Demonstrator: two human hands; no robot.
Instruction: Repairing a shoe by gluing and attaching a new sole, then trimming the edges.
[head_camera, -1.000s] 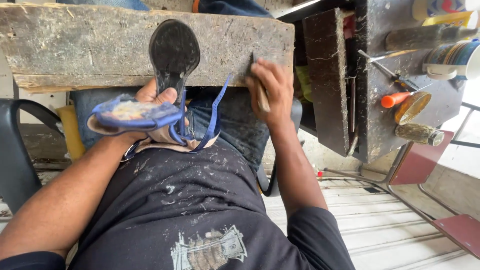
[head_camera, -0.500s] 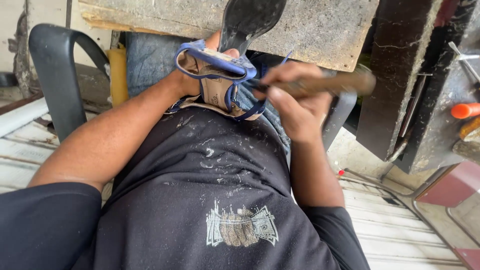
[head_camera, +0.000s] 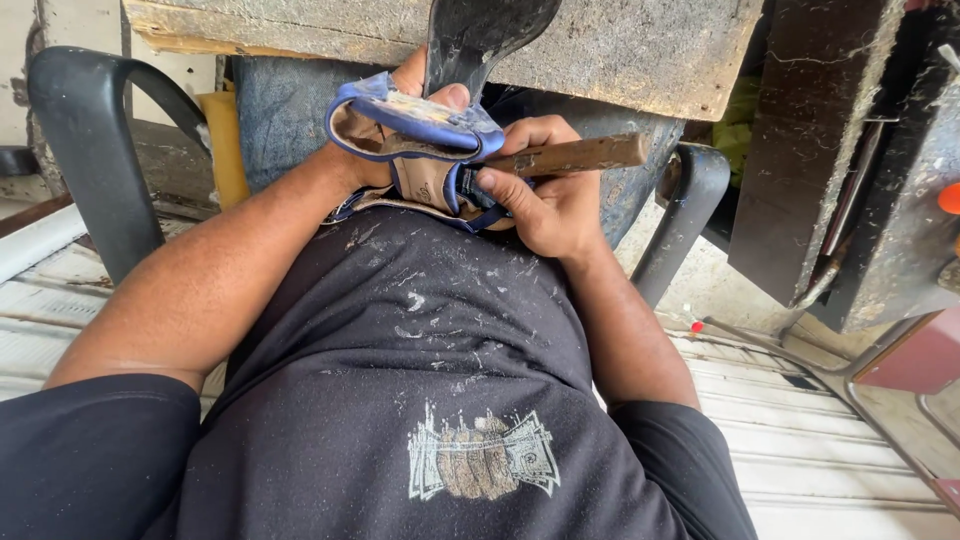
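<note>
Wooden bench (head_camera: 640, 50) ahead — hands gripping shoe (head_camera: 415, 135) (tool (head_camera: 570, 155), perhaps wooden-handled)

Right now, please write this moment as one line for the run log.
left hand: holds blue shoe upper | right hand: grips wooden tool handle against upper | black sole: points up past bench | seated, black chair

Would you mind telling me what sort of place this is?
Probably a small shoe-repair workshop: the left hand holds a blue shoe upper, the right hand grips a wooden-handled tool, beside a scarred wooden workbench.
</note>
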